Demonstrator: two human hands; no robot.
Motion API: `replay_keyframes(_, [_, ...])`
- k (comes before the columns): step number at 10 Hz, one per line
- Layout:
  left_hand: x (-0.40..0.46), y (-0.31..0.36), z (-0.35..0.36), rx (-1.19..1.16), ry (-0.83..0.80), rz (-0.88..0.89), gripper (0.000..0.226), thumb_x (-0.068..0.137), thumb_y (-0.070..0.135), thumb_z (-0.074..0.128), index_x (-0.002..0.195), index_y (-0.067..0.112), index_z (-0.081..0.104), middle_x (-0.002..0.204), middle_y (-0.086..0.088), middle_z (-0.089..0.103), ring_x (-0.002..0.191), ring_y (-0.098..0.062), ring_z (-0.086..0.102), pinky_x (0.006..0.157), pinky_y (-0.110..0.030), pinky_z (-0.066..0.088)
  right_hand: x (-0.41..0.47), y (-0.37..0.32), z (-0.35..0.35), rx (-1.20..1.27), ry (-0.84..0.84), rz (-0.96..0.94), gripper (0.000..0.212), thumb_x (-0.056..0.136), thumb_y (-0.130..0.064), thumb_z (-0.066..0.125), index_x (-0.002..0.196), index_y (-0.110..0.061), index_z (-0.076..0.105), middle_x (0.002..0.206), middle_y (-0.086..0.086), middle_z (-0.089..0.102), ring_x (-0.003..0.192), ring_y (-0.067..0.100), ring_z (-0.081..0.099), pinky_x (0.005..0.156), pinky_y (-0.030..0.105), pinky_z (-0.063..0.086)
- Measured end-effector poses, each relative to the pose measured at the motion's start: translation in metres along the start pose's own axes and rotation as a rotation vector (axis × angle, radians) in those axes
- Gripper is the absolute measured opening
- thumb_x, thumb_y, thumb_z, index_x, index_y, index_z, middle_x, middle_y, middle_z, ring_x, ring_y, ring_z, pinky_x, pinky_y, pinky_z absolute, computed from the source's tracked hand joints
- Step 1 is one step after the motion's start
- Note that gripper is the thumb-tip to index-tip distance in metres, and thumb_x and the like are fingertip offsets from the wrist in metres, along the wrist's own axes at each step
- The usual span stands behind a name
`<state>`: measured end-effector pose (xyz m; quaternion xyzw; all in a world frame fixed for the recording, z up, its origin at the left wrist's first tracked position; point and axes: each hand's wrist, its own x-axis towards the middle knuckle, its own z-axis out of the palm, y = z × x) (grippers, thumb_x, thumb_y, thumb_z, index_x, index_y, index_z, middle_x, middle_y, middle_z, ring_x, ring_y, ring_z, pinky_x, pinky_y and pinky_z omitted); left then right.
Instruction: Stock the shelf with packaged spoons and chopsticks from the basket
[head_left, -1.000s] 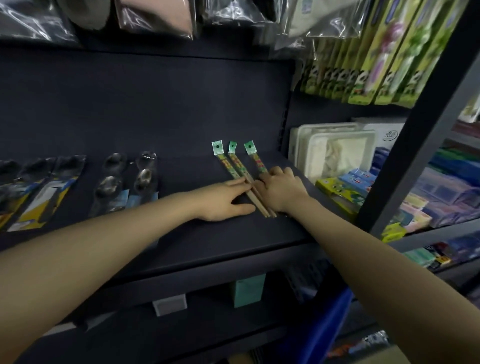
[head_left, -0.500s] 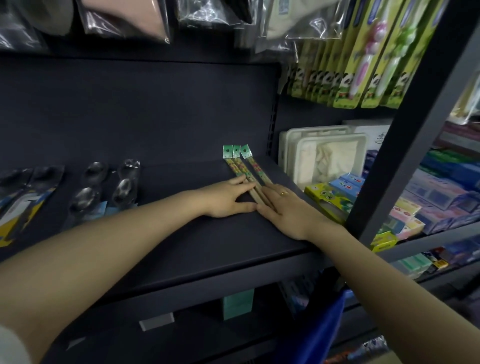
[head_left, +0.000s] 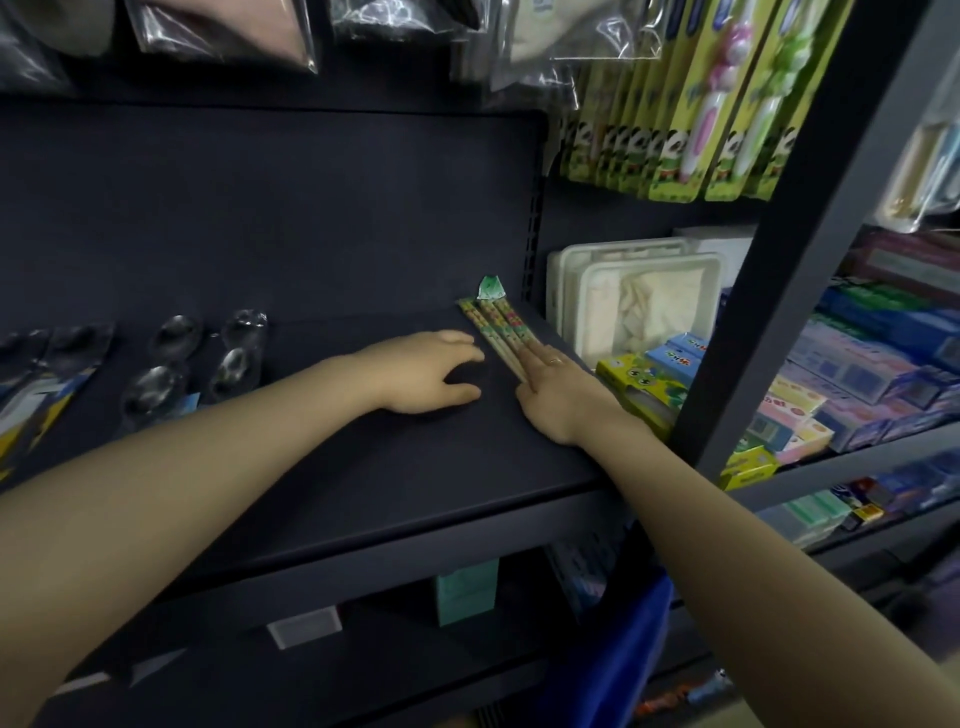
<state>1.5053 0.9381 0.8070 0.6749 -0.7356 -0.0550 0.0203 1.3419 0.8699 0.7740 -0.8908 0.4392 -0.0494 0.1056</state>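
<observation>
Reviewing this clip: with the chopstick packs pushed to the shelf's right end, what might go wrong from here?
1. The chopstick packs lie close together with the green header card bent up against the back panel; further pushing by the right hand may crease it.
2. The packs sit near the shelf's right edge, so they might slide toward the white trays.
3. The left hand rests off the packs, so nothing steadies their left side.

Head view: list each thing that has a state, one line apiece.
chopstick packs: lying flat on the shelf, bunched side by side.
left hand: resting on the shelf, fingers loosely curled, holding nothing.
right hand: flat, straight fingers against the packs.
spoon packs: lying flat, untouched.
shelf: partly stocked.
</observation>
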Motion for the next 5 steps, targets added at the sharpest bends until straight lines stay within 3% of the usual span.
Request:
replay_keyframes(2, [-0.047,0.001,0.003,0.016,0.091,0.036,0.050,0.089,0.044,0.045,0.135,0.025,0.040,0.150,0.005,0.028,0.134,-0.014,0.034,0.109,-0.034,0.033,-0.001,-0.001,-0.004,-0.090,-0.073,0.011,0.077,0.092,-0.061,0.025,0.151,-0.017,0.004,0.161,-0.001,0.001,0.148,0.017,0.002,0.120,0.036,0.009])
replay_keyframes(3, [-0.065,0.000,0.002,0.021,0.173,0.032,0.046,0.089,0.042,0.046,0.131,0.024,0.044,0.144,0.007,0.038,0.129,-0.015,0.040,0.105,-0.037,0.038,-0.009,-0.006,-0.009,-0.103,0.012,-0.012,0.074,0.092,-0.061,0.026,0.150,-0.017,0.011,0.160,0.000,0.008,0.147,0.019,0.010,0.119,0.039,0.012])
replay_keyframes(4, [-0.087,-0.004,-0.001,-0.041,0.300,-0.010,0.039,0.088,0.037,0.049,0.124,0.023,0.052,0.127,0.004,0.054,0.113,-0.016,0.053,0.096,-0.038,0.045,-0.025,-0.022,-0.012,-0.058,0.270,-0.089,0.055,0.096,-0.045,0.034,0.137,-0.010,0.039,0.147,0.012,0.039,0.134,0.029,0.037,0.107,0.040,0.031])
replay_keyframes(5, [-0.113,-0.008,-0.005,-0.148,0.549,-0.069,0.033,0.085,0.033,0.050,0.115,0.020,0.058,0.102,0.002,0.065,0.085,-0.018,0.060,0.081,-0.038,0.051,-0.042,-0.047,-0.007,-0.097,0.433,-0.235,0.036,0.095,-0.034,0.040,0.108,-0.008,0.060,0.113,0.014,0.063,0.106,0.034,0.055,0.085,0.039,0.043])
